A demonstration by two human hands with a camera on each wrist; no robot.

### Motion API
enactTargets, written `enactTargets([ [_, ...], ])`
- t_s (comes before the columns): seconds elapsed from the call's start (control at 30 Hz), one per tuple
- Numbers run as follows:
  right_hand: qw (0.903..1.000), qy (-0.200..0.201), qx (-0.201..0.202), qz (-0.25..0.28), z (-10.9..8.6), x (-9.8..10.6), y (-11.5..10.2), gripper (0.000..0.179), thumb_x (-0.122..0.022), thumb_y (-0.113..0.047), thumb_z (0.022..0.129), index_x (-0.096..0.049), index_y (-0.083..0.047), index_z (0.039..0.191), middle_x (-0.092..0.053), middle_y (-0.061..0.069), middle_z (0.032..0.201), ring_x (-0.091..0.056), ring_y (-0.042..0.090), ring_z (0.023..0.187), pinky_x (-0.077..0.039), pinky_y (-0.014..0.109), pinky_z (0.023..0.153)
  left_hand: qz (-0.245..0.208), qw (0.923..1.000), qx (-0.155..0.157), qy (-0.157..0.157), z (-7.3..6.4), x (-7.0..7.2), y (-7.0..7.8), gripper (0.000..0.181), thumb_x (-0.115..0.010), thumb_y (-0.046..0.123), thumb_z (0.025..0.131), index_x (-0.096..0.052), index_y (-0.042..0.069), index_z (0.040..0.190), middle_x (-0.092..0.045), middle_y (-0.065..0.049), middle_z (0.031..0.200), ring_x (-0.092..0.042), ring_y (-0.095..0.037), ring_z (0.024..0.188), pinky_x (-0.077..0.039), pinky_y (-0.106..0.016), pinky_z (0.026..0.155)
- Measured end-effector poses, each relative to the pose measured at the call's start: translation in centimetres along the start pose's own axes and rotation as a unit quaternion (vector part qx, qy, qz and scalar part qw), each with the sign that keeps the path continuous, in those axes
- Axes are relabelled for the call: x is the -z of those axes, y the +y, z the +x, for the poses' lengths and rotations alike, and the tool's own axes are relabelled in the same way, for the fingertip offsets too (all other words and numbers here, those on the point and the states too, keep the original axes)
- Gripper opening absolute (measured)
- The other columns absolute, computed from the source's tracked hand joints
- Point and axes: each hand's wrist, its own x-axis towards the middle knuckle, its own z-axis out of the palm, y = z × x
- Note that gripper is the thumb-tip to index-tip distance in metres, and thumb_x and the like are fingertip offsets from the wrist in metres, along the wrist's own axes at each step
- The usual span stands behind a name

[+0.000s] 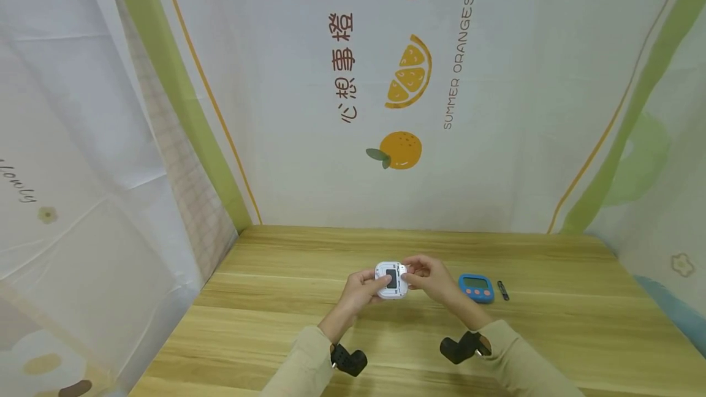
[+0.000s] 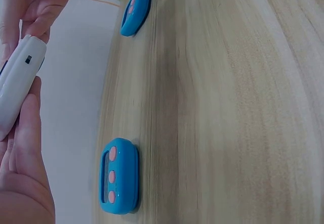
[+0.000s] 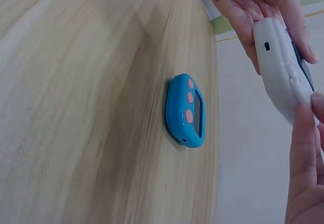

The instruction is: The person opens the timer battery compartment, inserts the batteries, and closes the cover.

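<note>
A white rounded-square device (image 1: 383,290) is held up over the table, its back with a dark rectangular patch turned toward the head camera. My left hand (image 1: 360,293) grips its left side, thumb laid across the back beside the patch. At the right edge, my right hand (image 1: 432,279) pinches the device between thumb and fingers. From the left wrist, the device's white side (image 2: 20,82) shows a small dark slot. Seen from the right wrist, the right fingertips (image 3: 305,115) press at the device's (image 3: 278,67) lower end.
A blue timer (image 1: 467,296) with pink buttons lies on the wooden table (image 1: 265,311), right of my hands. Beside it is a slim dark piece (image 1: 503,290). The left wrist view shows a second blue timer (image 2: 129,183) nearer. A printed cloth (image 1: 298,158) hangs behind the table.
</note>
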Motion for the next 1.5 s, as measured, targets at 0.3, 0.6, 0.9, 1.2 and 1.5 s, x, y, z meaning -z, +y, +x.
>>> enactTargets([
  [0.3, 0.9993, -0.028, -0.011, 0.023, 0.5, 0.5, 1.5, 0.034, -0.063, -0.005, 0.081, -0.052, 0.012, 0.109, -0.053, 0.009, 0.079, -0.056, 0.013, 0.069, -0.054, 0.029, 0.063, 0.006, 1.0, 0.004, -0.006, 1.5, 0.5, -2.1, 0.04, -0.062, 0.023, 0.084, -0.056, -0.007, 0.111, -0.065, -0.016, 0.095, -0.064, -0.019, 0.08, -0.048, -0.043, 0.08],
  [0.6, 0.9826, -0.116, -0.09, 0.114, 0.4, 1.6, 3.7, 0.052, -0.06, -0.022, 0.085, -0.042, 0.008, 0.123, -0.058, 0.009, 0.099, -0.058, 0.019, 0.09, -0.047, 0.039, 0.083, -0.01, 0.9988, 0.002, -0.048, 1.5, 0.6, -2.1, 0.039, -0.062, 0.02, 0.084, -0.056, -0.007, 0.111, -0.064, -0.016, 0.096, -0.063, -0.021, 0.082, -0.049, -0.041, 0.079],
  [0.9, 0.9836, -0.109, -0.091, 0.111, 0.2, 1.2, 3.4, 0.051, -0.061, -0.026, 0.085, -0.046, 0.011, 0.117, -0.059, 0.009, 0.1, -0.057, 0.017, 0.089, -0.049, 0.035, 0.081, -0.006, 0.9981, -0.004, -0.062, 1.4, 0.7, -2.0, 0.038, -0.059, 0.02, 0.086, -0.056, -0.007, 0.112, -0.063, -0.017, 0.097, -0.063, -0.021, 0.084, -0.052, -0.031, 0.074],
  [1.2, 0.9899, -0.083, -0.072, 0.09, 0.7, 0.7, 2.8, 0.045, -0.059, -0.021, 0.086, -0.049, 0.014, 0.112, -0.06, 0.01, 0.093, -0.06, 0.017, 0.082, -0.046, 0.047, 0.081, -0.006, 0.9989, -0.004, -0.046, 1.5, 0.8, -1.7, 0.038, -0.056, 0.022, 0.088, -0.056, -0.007, 0.111, -0.064, -0.015, 0.095, -0.063, -0.019, 0.083, -0.052, -0.03, 0.073],
  [1.5, 0.9942, -0.049, -0.077, 0.058, 0.5, 0.0, 2.2, 0.045, -0.055, -0.026, 0.088, -0.051, 0.012, 0.111, -0.061, 0.01, 0.087, -0.06, 0.016, 0.074, -0.052, 0.037, 0.072, -0.019, 0.9989, -0.007, -0.042, 1.5, 0.9, -1.5, 0.04, -0.055, 0.021, 0.088, -0.051, -0.008, 0.116, -0.063, -0.017, 0.099, -0.062, -0.02, 0.086, -0.051, -0.032, 0.077],
])
